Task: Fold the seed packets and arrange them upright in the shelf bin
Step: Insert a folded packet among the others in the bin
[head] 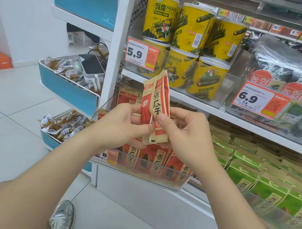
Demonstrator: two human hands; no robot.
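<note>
The packet (pixel 156 103) is pinched upright between left hand (pixel 122 122) and right hand (pixel 185 135) over the bin (pixel 144 180), seemingly for folding lengthwise

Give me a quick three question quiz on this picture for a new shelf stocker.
1. True or false: both the left hand and the right hand grip the red seed packet.
2. What stands on the shelf directly above the clear bin that is below the hands? A) glass bottles B) yellow canisters C) egg cartons
3. Fill in: the neighbouring packets to the right of that bin are coloured ____.
Key: 1 true; 2 B; 3 green.
</note>
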